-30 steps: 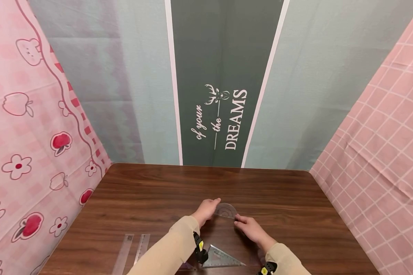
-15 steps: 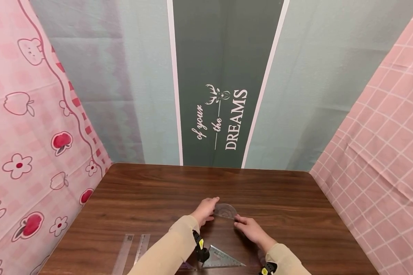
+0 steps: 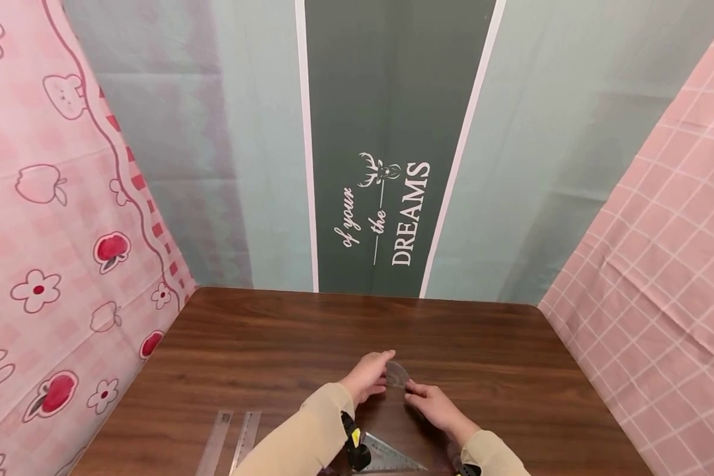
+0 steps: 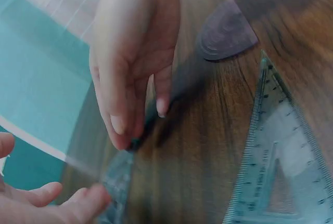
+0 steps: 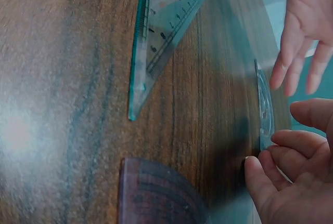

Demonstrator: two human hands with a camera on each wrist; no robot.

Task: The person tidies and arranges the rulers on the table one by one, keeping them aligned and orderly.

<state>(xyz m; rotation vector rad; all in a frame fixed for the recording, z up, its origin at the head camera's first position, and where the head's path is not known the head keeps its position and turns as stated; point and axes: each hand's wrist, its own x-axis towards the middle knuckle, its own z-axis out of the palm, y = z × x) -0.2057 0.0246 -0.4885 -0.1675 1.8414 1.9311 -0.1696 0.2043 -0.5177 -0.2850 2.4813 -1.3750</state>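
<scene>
A clear protractor (image 3: pixel 396 375) is on the table's middle, its curved edge facing away. My right hand (image 3: pixel 437 404) pinches its right end between thumb and fingers; the right wrist view shows this hand (image 5: pixel 296 177) at the protractor's (image 5: pixel 265 112) lower end. Over the left end is my left hand (image 3: pixel 365 378), fingers straight and spread apart from the thumb. In the left wrist view the left hand (image 4: pixel 67 203) has its fingertips right at the protractor (image 4: pixel 119 177). Nearer to me lies a green-tinted set square (image 3: pixel 387 455), partly behind the left wrist.
Two clear rulers, a wider one (image 3: pixel 214 443) and a narrower one (image 3: pixel 246 437), lie at front left. A small purple protractor (image 4: pixel 229 31) lies beyond the set square's tip, mostly under the right wrist in the head view. Fabric hangs behind the wooden table (image 3: pixel 274 337).
My left hand has moved right, over more of the clear protractor. The right hand keeps its pinch at the right end. The head view has tilted up slightly.
</scene>
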